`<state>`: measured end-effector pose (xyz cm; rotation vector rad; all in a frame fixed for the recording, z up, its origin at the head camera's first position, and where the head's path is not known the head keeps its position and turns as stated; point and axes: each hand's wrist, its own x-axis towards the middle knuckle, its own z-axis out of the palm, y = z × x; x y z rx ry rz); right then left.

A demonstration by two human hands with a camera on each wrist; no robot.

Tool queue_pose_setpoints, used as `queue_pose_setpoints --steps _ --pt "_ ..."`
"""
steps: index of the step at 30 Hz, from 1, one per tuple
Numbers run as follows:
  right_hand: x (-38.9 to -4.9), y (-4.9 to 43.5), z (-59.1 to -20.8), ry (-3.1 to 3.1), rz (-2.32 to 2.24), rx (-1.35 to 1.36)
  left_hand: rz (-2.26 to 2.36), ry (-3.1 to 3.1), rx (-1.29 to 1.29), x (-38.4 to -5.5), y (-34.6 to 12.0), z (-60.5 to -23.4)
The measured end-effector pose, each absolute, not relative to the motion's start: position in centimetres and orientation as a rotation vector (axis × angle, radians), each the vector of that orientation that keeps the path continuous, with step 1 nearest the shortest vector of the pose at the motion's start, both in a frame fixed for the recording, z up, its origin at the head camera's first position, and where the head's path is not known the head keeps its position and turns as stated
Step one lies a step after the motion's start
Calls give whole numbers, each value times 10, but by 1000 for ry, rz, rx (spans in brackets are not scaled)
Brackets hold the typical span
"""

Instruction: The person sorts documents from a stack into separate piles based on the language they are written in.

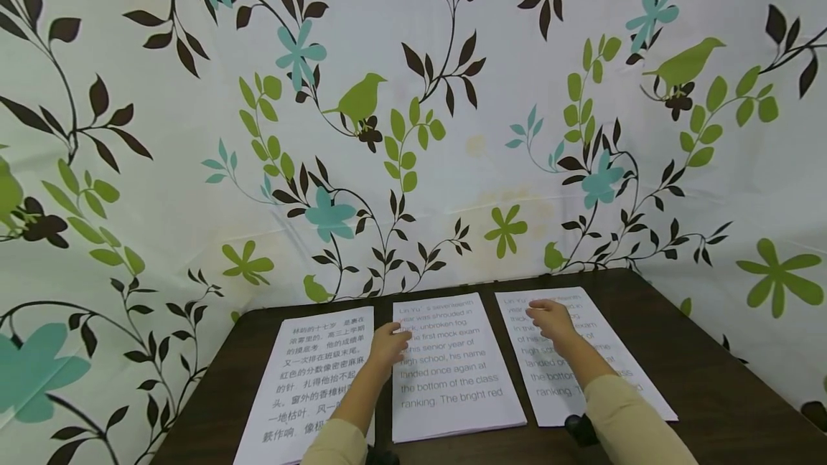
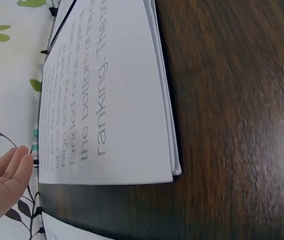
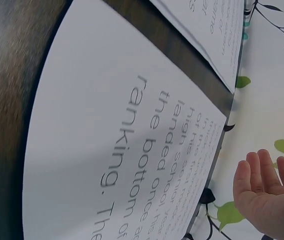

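Three printed paper stacks lie side by side on a dark wooden table. The left stack (image 1: 304,379) bears Chinese text; the middle stack (image 1: 452,372) and the right sheet (image 1: 575,379) carry English text. My left hand (image 1: 390,345) hovers near the left edge of the middle stack, fingers relaxed and holding nothing. Above the right sheet is my right hand (image 1: 554,323), its fingers loosely bent and holding nothing. Both wrist views show the hands, left (image 2: 4,182) and right (image 3: 269,192), with fingers fairly straight and apart from the paper.
The brown table (image 1: 723,379) extends to the right of the papers. Behind its back edge hangs a white cloth (image 1: 452,149) printed with leaves, flowers and green birds. Dark clips (image 3: 208,196) show along the table's back edge in the right wrist view.
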<state>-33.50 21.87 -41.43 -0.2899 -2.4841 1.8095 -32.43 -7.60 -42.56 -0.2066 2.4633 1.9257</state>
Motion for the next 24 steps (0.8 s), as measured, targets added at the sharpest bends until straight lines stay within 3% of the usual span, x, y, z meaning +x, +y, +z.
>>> queue_pose_setpoints --steps 24 --pt "-334 189 -432 -2638 1854 -235 1850 2493 -262 -320 -102 -448"
